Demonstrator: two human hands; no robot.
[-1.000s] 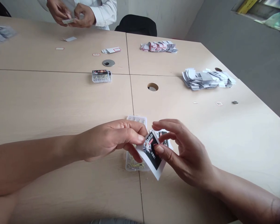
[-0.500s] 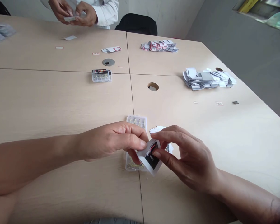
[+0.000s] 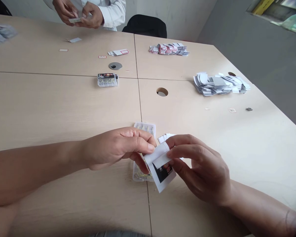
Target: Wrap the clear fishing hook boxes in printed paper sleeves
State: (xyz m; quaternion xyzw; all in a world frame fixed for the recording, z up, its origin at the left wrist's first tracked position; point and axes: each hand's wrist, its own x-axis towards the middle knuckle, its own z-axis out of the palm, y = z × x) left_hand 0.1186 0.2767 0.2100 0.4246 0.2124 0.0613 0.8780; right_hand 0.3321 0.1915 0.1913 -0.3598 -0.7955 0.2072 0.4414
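My left hand [image 3: 123,144] pinches the upper left edge of a white backing sheet [image 3: 159,149] between thumb and fingers. A black printed sticker [image 3: 164,172] lies on this sheet, its upper part folded over so that a white underside shows. The thumb and fingers of my right hand [image 3: 202,171] are closed on the lifted part of the sticker. Under my hands lies a clear plastic compartment box [image 3: 145,126] with small metallic pieces inside, its middle hidden by my left hand. Several white paper pieces [image 3: 164,137] lie partly behind my right hand.
Two small clear boxes with black labels [image 3: 107,80] stand farther up the table. Piles of white labels [image 3: 220,84] and red-edged labels [image 3: 169,49] lie on the right side. A round hole [image 3: 162,92] opens in the tabletop. Across it, a person's hands [image 3: 79,14] hold a small flat item.
My right hand has lifted and folded back the sticker's upper part, so its white underside now shows. The sheet has tilted a little. My left hand has hardly moved.
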